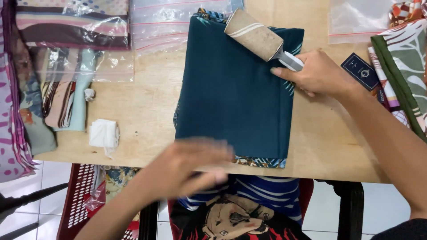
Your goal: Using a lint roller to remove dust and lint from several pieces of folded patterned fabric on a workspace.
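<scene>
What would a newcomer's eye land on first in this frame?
Most likely the folded dark teal cloth lying mid-table, with a lint roller resting on its top right corner, gripped by the right hand. Next, the blurred left hand hovering at the table's near edge, and the clear zip bags along the far side.

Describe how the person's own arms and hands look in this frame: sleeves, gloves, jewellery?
Both hands are bare, with no gloves, and no rings or watch show. The left hand is motion-blurred, so fine detail is lost. The right hand is sharp, with short nails. Both forearms are uncovered; a dark sleeve edge shows at the lower right corner.
</scene>
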